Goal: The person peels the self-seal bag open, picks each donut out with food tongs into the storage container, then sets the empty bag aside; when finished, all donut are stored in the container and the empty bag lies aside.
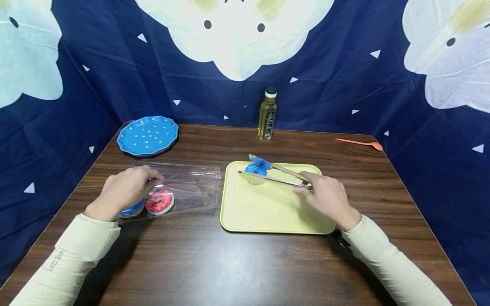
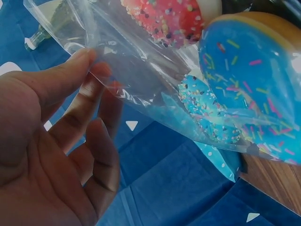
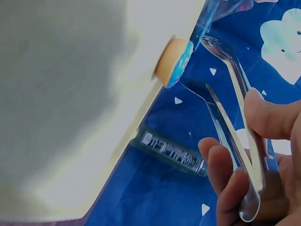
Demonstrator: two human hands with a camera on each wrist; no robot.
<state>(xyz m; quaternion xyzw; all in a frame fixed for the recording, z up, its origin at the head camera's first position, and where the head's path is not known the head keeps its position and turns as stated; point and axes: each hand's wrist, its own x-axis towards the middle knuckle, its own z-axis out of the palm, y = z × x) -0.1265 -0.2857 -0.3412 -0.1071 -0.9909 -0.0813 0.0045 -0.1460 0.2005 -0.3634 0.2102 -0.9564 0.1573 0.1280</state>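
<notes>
With my left hand point(image 1: 128, 189) I pinch the upper film of a clear plastic bag point(image 1: 191, 187) between thumb and fingertips, the other fingers loosely bent below. The bag lies on the left part of the desk point(image 1: 237, 263), its right end just beside the tray. Inside it I see a pink doughnut point(image 1: 159, 201) with sprinkles and, next to it, a blue doughnut point(image 1: 133, 208) partly hidden by my wrist; a speckled light-blue piece point(image 2: 207, 110) also shows through the film in my left wrist view. My right hand point(image 1: 325, 195) grasps metal tongs point(image 1: 287, 171), thumb on one arm and fingers round the other, with the two arms spread apart. They reach over the yellow tray point(image 1: 252, 212), and near their tips a small blue-topped doughnut point(image 1: 254, 171) sits on the tray, towards its upper left corner. From my head view it shows between the two arms; whether the metal touches it I cannot tell. Beyond the bag, at the back left, is a blue plate point(image 1: 148, 135) with white dots. A green-capped bottle point(image 1: 267, 114) stands upright behind the tray, and an orange spoon point(image 1: 360, 143) lies at the back right.
</notes>
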